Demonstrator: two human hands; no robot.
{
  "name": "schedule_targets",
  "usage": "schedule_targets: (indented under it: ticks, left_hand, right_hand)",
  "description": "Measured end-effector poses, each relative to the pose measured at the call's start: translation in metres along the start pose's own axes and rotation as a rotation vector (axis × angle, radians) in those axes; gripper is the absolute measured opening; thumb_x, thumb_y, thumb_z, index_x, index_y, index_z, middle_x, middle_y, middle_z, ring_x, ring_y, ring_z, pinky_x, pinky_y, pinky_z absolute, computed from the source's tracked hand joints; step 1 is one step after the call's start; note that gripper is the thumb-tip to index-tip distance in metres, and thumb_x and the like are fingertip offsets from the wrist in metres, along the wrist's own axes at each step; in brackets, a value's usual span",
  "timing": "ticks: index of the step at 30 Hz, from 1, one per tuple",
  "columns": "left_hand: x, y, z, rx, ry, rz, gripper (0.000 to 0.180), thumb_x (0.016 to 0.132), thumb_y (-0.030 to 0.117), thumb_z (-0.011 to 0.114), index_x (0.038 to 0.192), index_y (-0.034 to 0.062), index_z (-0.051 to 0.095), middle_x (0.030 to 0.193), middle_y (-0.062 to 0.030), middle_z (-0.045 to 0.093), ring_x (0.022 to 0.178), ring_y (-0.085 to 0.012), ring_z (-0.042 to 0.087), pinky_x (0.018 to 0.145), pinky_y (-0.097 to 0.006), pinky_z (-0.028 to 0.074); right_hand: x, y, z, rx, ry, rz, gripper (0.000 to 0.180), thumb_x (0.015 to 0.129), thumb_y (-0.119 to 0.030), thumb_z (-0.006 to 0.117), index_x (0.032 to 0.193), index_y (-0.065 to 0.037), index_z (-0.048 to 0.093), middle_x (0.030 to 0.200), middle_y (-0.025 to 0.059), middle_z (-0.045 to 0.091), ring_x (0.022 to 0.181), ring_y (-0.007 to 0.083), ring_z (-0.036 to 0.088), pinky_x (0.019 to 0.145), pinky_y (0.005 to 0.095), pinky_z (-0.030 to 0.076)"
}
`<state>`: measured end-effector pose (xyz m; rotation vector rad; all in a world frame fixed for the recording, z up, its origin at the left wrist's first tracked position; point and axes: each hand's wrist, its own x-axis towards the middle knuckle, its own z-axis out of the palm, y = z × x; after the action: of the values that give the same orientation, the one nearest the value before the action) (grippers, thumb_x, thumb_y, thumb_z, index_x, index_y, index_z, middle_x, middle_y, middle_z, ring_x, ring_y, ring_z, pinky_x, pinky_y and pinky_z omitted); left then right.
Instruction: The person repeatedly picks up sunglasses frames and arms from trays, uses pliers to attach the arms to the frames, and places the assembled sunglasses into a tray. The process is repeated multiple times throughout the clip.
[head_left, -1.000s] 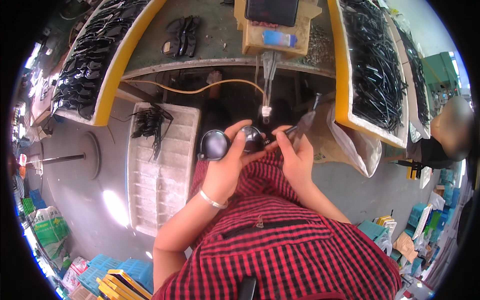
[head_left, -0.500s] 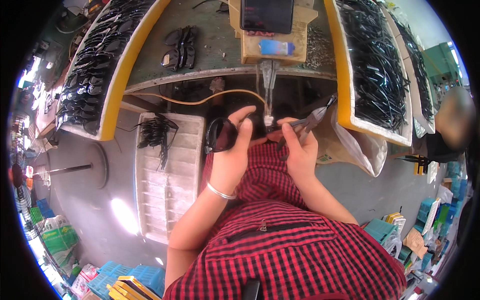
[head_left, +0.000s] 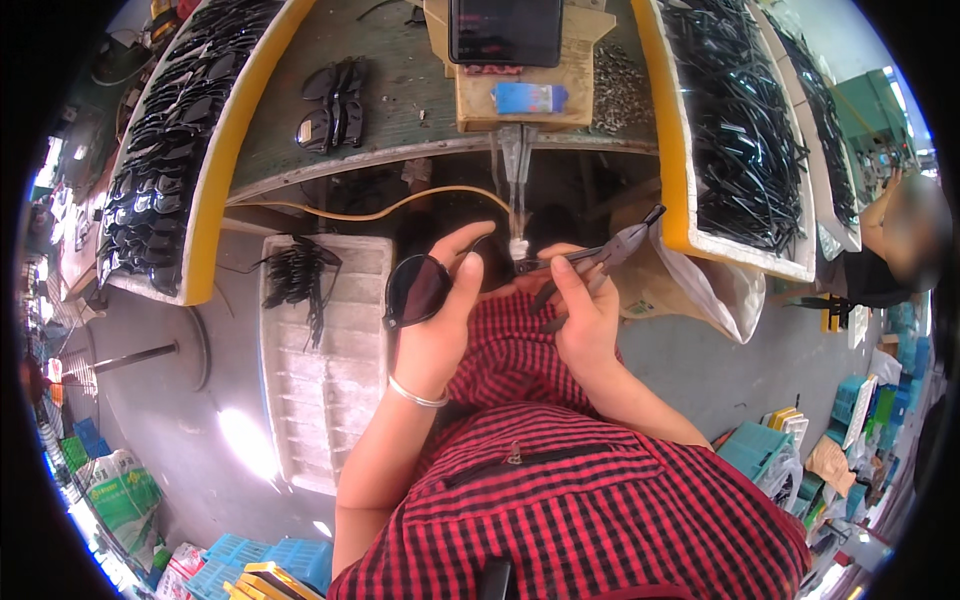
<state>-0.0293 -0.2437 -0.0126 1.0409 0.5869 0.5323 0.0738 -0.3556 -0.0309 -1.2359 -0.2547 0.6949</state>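
Note:
My left hand [head_left: 440, 320] grips a pair of dark sunglasses [head_left: 418, 290] by its front; one round black lens faces up, and the other is mostly behind my fingers. A silver bangle is on that wrist. My right hand [head_left: 588, 325] is closed around pliers [head_left: 628, 243], whose jaws point away to the upper right. Its thumb and fingertips also pinch at a thin dark piece near the glasses, too small to make out. Just beyond both hands, a metal fixture [head_left: 514, 160] hangs from the bench edge, with a white tip [head_left: 518, 248] close to my fingertips.
A yellow-edged tray of sunglass fronts [head_left: 225, 175] stands left, another of black temples [head_left: 675, 180] right. Finished-looking sunglasses [head_left: 345, 105] and a cardboard box [head_left: 590, 95] lie on the bench. A white tray [head_left: 375, 400] is at my left, a plastic bag [head_left: 735, 300] right. Another person sits far right.
The whole view has shifted slightly. The sunglasses in my left hand have turned so the lens shows rounder and flatter. The pliers in my right hand have tilted lower.

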Motion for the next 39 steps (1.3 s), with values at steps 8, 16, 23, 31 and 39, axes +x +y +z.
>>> schedule_targets:
  ticks: [8, 16, 23, 31, 39]
  left_hand:
    - [-0.0006, 0.0001, -0.002, -0.017, -0.011, -0.003, 0.036, 0.102, 0.019, 0.047, 0.132, -0.0002, 0.05, 0.114, -0.0114, 0.061, 0.102, -0.0183, 0.063, 0.088, -0.035, 0.055]
    - [-0.0008, 0.0012, -0.001, -0.031, -0.022, 0.0, 0.036, 0.102, 0.019, 0.048, 0.132, -0.0002, 0.05, 0.116, -0.0115, 0.061, 0.104, -0.0187, 0.062, 0.089, -0.035, 0.055]
    - [-0.0006, 0.002, -0.0017, -0.033, -0.038, -0.005, 0.037, 0.102, 0.019, 0.047, 0.132, -0.0008, 0.05, 0.115, -0.0119, 0.062, 0.103, -0.0189, 0.063, 0.089, -0.035, 0.055]
    - [0.0007, 0.0006, -0.0039, -0.011, -0.04, -0.014, 0.036, 0.102, 0.017, 0.045, 0.132, -0.0015, 0.049, 0.115, -0.012, 0.062, 0.102, -0.0188, 0.063, 0.089, -0.035, 0.055]
    - [0.0027, -0.0009, -0.0039, -0.096, -0.038, -0.034, 0.036, 0.102, 0.019, 0.045, 0.132, -0.0015, 0.05, 0.115, -0.0118, 0.061, 0.103, -0.0192, 0.062, 0.088, -0.035, 0.055]
  right_hand:
    - [0.0012, 0.0019, -0.005, 0.138, -0.042, 0.075, 0.02, 0.098, -0.013, 0.055, 0.111, 0.002, 0.059, 0.098, 0.0126, 0.066, 0.089, 0.0221, 0.068, 0.083, 0.0351, 0.055]
    - [0.0026, 0.0028, -0.0045, 0.213, -0.049, 0.085, 0.019, 0.098, -0.011, 0.055, 0.11, 0.002, 0.059, 0.099, 0.0141, 0.066, 0.089, 0.0233, 0.067, 0.085, 0.0368, 0.055]
    - [0.0027, 0.0008, -0.0042, 0.229, -0.04, 0.098, 0.02, 0.097, -0.012, 0.054, 0.11, 0.002, 0.058, 0.098, 0.0159, 0.066, 0.089, 0.025, 0.067, 0.085, 0.0375, 0.055]
    - [0.0037, 0.0005, -0.0042, 0.215, -0.027, 0.116, 0.022, 0.097, -0.015, 0.054, 0.11, 0.003, 0.058, 0.097, 0.0174, 0.067, 0.088, 0.0265, 0.068, 0.084, 0.0381, 0.055]
    - [0.005, -0.0014, -0.0074, 0.263, -0.02, 0.188, 0.02, 0.098, -0.014, 0.054, 0.11, 0.002, 0.059, 0.098, 0.016, 0.067, 0.089, 0.0255, 0.068, 0.085, 0.0379, 0.056]
